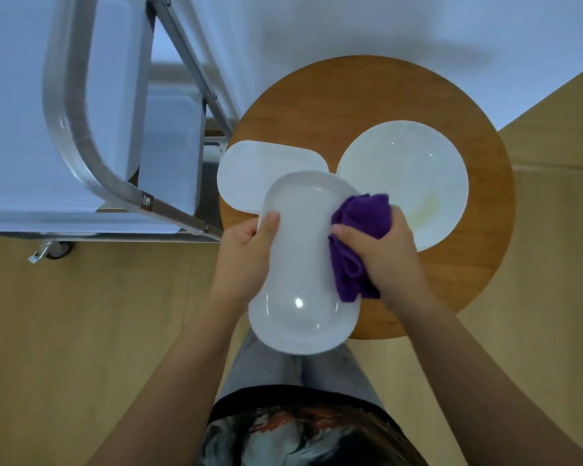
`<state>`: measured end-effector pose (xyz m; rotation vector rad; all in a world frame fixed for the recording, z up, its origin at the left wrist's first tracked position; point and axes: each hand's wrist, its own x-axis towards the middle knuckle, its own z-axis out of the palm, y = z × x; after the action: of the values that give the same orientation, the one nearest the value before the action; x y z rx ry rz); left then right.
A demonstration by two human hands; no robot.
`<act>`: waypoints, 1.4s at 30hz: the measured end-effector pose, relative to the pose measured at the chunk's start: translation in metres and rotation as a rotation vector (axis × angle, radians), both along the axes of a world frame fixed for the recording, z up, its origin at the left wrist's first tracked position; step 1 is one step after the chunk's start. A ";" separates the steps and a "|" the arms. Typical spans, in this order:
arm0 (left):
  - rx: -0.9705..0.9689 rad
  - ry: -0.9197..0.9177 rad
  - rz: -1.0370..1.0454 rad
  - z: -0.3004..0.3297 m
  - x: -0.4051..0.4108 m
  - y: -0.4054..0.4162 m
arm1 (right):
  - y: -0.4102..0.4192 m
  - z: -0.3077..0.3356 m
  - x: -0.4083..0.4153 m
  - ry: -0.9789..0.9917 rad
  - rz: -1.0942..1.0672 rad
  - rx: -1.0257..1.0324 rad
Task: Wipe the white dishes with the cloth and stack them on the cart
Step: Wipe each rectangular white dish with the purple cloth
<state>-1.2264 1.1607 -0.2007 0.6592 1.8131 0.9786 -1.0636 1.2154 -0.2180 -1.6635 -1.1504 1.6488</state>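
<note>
Far left: a white cart with a bent silver metal tube frame [81,156], shelves pale and bare where visible, one small grey caster wheel [56,252] on the pale wood-look floor [81,331] beneath its near edge.

Just right of the cart frame, lying on a round brown wooden table [317,105]: a white rounded-rectangular platter [249,173], its left end overhanging the table edge, its near right part hidden under the held dish.

Left hand [246,260] gripping the left long edge of a white oblong shallow dish with rounded ends [300,264]; thumb laid over the rim on top, pointing away, the other fingers out of sight beneath. Dish lifted above the table's near left edge, long axis running near to far, near end out over grey trousers [266,364].

Right of that, bunched purple microfibre cloth [357,243] pressed against the dish's right long edge. Right hand [387,250] closed round the cloth, thumb on the near-left side of the wad, fingers curled over its far side, folds spilling out below the palm.

Further right, resting on the table: a round white plate [418,176], a faint yellowish smear on its near part, its near left rim hidden behind cloth and hand.

Near bottom centre, a dark printed shirt [300,438] with orange and pale blue pattern; no readable writing, brand or label anywhere.
</note>
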 end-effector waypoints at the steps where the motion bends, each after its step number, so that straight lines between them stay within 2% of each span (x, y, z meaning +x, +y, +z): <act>1: 0.002 -0.019 0.078 -0.002 0.002 0.002 | -0.009 -0.001 -0.001 0.027 -0.033 -0.032; 4: 0.006 -0.072 0.226 -0.006 0.007 0.001 | -0.023 -0.003 -0.001 0.005 -0.063 -0.044; 7: -0.028 -0.139 0.271 -0.010 0.010 -0.005 | -0.030 -0.004 0.005 0.009 -0.019 -0.088; 11: -0.161 -0.336 -0.007 -0.012 -0.015 0.002 | -0.018 0.000 0.023 0.000 0.062 -0.080; 14: -0.206 -0.361 -0.173 -0.007 -0.045 0.019 | 0.003 0.008 0.034 -0.048 0.277 -0.035; 16: -0.244 -0.426 -0.184 -0.005 -0.051 0.027 | 0.009 0.011 0.032 -0.064 0.401 -0.019; 19: -0.262 -0.638 -0.046 -0.008 -0.046 0.029 | 0.011 0.010 0.029 -0.130 0.426 0.017; 21: -0.234 -0.700 0.021 -0.011 -0.040 0.024 | 0.011 0.007 0.030 -0.303 0.408 0.121; 23: -0.180 -0.720 0.087 -0.013 -0.036 0.018 | 0.008 0.006 0.028 -0.498 0.308 0.286; 25: -0.107 -0.752 0.148 -0.013 -0.032 0.014 | 0.002 0.013 0.017 -0.579 0.168 0.497; 28: -0.006 -0.782 0.208 -0.007 -0.025 0.011 | -0.010 0.027 -0.006 -0.730 0.156 0.851; 29: 0.019 -0.762 0.224 -0.004 -0.020 0.012 | -0.016 0.029 -0.013 -0.708 0.162 0.914; 32: 0.077 -0.700 0.303 -0.002 -0.006 0.011 | -0.039 0.035 -0.037 -0.427 0.224 0.830; 33: 0.062 -0.700 0.349 -0.002 -0.002 0.011 | -0.047 0.036 -0.045 -0.398 0.276 0.810; 35: 0.004 -0.755 0.479 -0.001 0.000 0.010 | -0.059 0.031 -0.051 -0.454 0.386 0.822; 37: 0.055 -0.842 0.576 -0.002 -0.008 0.008 | -0.059 0.022 -0.042 -0.529 0.431 0.857; 39: 0.115 -0.779 0.590 -0.001 -0.020 0.006 | -0.054 0.012 -0.022 -0.586 0.421 0.847; 42: 0.074 -0.662 0.601 0.001 -0.038 0.004 | -0.047 -0.001 0.005 -0.633 0.416 0.751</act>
<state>-1.2649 1.1643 -0.1995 -0.1987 1.3821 1.4505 -1.0582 1.1684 -0.2192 -1.4979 -2.1994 0.6704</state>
